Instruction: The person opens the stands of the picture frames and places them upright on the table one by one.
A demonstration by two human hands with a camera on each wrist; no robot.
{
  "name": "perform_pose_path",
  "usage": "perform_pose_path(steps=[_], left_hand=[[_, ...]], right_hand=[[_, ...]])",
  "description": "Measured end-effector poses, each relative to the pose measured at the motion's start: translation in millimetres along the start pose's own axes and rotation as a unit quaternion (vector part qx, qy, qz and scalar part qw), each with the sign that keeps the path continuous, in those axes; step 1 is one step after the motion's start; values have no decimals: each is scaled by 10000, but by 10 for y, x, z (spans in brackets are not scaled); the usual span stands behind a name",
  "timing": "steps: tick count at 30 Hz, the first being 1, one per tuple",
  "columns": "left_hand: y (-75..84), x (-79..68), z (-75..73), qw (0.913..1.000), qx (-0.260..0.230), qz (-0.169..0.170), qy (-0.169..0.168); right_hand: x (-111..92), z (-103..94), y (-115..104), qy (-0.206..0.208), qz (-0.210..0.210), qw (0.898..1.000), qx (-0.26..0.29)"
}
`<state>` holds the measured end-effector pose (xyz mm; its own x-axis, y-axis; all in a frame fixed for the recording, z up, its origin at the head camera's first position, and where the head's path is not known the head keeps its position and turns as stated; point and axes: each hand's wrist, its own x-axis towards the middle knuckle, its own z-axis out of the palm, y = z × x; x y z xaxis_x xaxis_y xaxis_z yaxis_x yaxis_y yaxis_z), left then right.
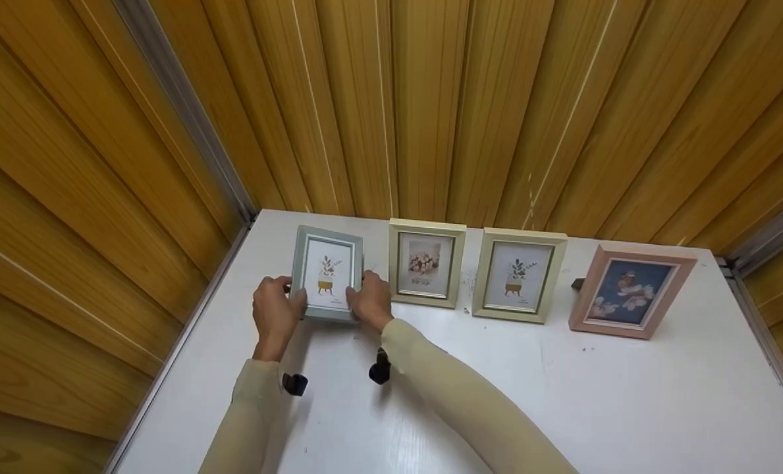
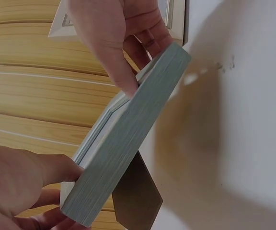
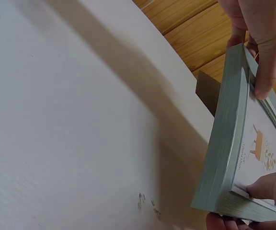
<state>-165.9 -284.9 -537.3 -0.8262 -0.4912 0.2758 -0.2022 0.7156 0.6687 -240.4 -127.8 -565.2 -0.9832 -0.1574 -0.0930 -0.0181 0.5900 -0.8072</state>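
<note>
Both hands hold a grey-green picture frame [image 1: 328, 315] with a potted-plant print, one at each side, in the head view. My left hand [image 1: 277, 313] grips its left edge, thumb on the front and fingers behind. On the opposite edge, my right hand [image 1: 372, 301] pinches the frame the same way. The left wrist view shows the frame's bottom edge [image 2: 126, 139] tilted and off the white surface, with a dark stand leg [image 2: 137, 194] swung out behind. That stand leg [image 3: 208, 92] also shows in the right wrist view.
A cream frame with a flower print [image 1: 428, 301] stands to the right. Beside it are another cream frame [image 1: 508, 316] with a plant print and a pink frame [image 1: 608, 329] with a blue picture. Wood-panelled walls [image 1: 424, 112] border the white table [image 1: 496, 388].
</note>
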Motion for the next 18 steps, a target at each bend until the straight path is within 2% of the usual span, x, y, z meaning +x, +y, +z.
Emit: perform_pose_path(steps=[8, 18], left_hand=[[70, -53, -20, 10000, -30, 38, 39], [281, -149, -60, 9985, 84, 428, 338]], right_hand=[[3, -42, 39, -149, 43, 9997, 169], [29, -127, 66, -379, -51, 9978, 549]])
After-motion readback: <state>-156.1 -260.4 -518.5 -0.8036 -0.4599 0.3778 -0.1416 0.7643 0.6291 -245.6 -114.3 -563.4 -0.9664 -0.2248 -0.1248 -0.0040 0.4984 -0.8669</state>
